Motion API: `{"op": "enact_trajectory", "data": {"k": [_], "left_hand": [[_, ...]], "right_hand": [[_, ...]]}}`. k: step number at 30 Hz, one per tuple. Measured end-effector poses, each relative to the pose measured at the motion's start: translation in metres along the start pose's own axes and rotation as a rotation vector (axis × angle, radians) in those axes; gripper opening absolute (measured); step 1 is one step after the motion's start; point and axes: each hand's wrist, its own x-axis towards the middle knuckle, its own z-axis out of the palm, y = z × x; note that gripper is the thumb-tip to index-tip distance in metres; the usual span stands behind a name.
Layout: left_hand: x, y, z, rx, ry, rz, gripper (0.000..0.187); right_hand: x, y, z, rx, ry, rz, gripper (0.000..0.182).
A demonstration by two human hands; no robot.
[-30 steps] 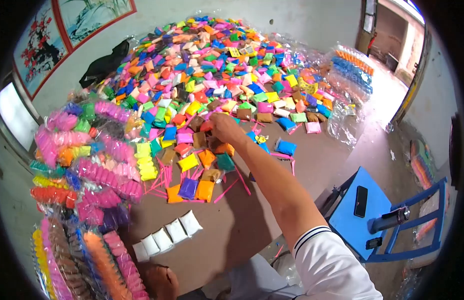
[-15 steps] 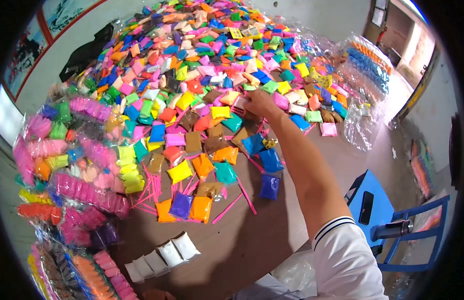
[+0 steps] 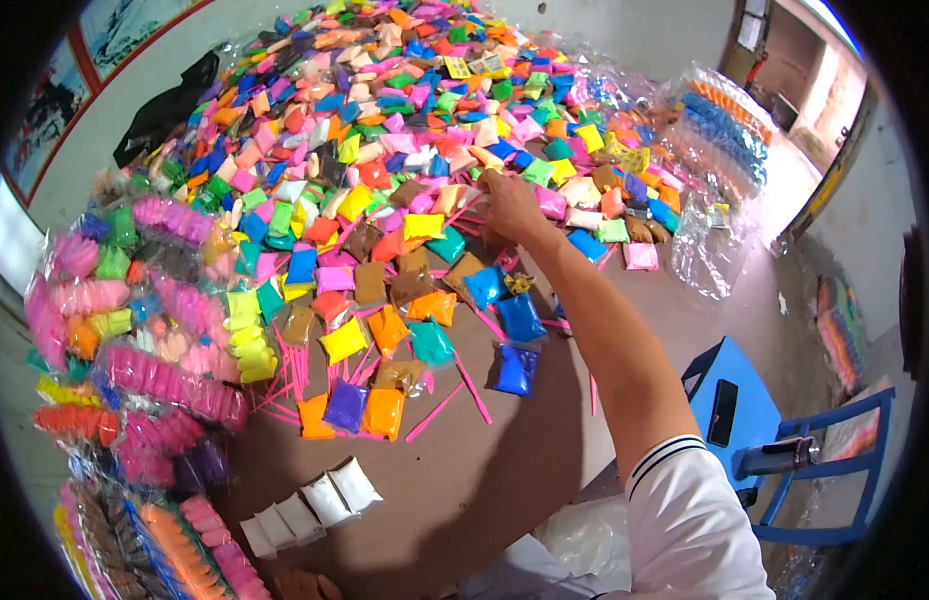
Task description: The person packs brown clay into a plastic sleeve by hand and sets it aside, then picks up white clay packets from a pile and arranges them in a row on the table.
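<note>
My right hand (image 3: 510,208) reaches into the front of a big heap of small coloured packets (image 3: 395,110). Its fingers curl downward, and whatever they grip is hidden beneath them. Close by lie a yellow packet (image 3: 424,227), a teal packet (image 3: 446,245) and a pink packet (image 3: 551,204). A row of several white packets (image 3: 330,500) rests on the brown surface nearer to me. At the bottom edge shows a bit of skin (image 3: 307,585) that may be my left hand; its fingers cannot be made out.
Pink sticks (image 3: 473,388) lie scattered among loose packets. Bagged rows of packets (image 3: 175,385) are stacked at the left, with more clear bags (image 3: 720,140) at the far right. A blue chair (image 3: 730,390) bearing a dark phone (image 3: 723,412) stands at the right.
The view has shifted slightly, so the heap appears a little further left. My right hand stays at the heap's front; the white packet seen by its fingers before is out of sight.
</note>
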Motion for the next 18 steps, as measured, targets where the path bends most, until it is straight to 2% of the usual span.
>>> {"op": "enact_trajectory", "data": {"k": [2,3,4,6,7,8,9,11,13,14,15,16,17,18], "left_hand": [[0.003,0.006,-0.006,-0.001,-0.091,-0.077,0.023],[0.004,0.007,-0.007,-0.007,-0.089,-0.072,0.023],[0.004,0.006,-0.007,-0.005,-0.060,-0.051,0.021],[-0.006,-0.004,0.004,-0.009,-0.026,-0.023,0.020],[-0.022,-0.013,0.019,0.002,0.027,-0.027,0.019],[-0.027,-0.015,0.024,0.013,0.078,-0.029,0.018],[-0.032,-0.018,0.027,0.006,0.080,-0.023,0.018],[-0.028,-0.015,0.019,-0.010,-0.098,-0.215,0.020],[-0.013,0.005,0.029,-0.072,0.114,-0.376,0.025],[-0.006,0.016,0.033,-0.277,0.148,-0.444,0.027],[0.000,0.026,0.034,-0.479,0.181,-0.513,0.030],[0.004,0.037,0.036,-0.670,0.029,-0.561,0.033],[0.009,0.049,0.035,-0.860,-0.119,-0.606,0.036],[0.015,0.067,0.028,-0.914,-0.129,-0.529,0.039]], "right_hand": [[-0.011,-0.001,-0.017,0.135,0.084,-0.043,0.041],[-0.016,0.002,-0.021,0.401,0.100,0.022,0.040],[-0.024,-0.001,-0.030,0.395,0.103,0.024,0.040],[-0.043,-0.004,-0.054,1.349,-0.041,0.438,0.038],[-0.062,-0.012,-0.073,1.568,-0.144,0.459,0.027],[-0.080,-0.017,-0.081,1.655,-0.208,0.488,0.026],[-0.101,-0.025,-0.084,1.704,-0.190,0.467,0.027],[-0.151,-0.049,-0.086,1.754,-0.178,0.455,0.028],[-0.206,-0.076,-0.082,1.700,-0.256,0.335,0.030],[-0.232,-0.089,-0.077,1.686,-0.280,0.268,0.032],[-0.256,-0.103,-0.074,1.518,-0.281,0.284,0.033],[-0.281,-0.120,-0.072,1.352,-0.286,0.295,0.033],[-0.302,-0.141,-0.076,1.388,-0.314,0.256,0.037],[-0.325,-0.162,-0.078,1.428,-0.340,0.219,0.040]]}}
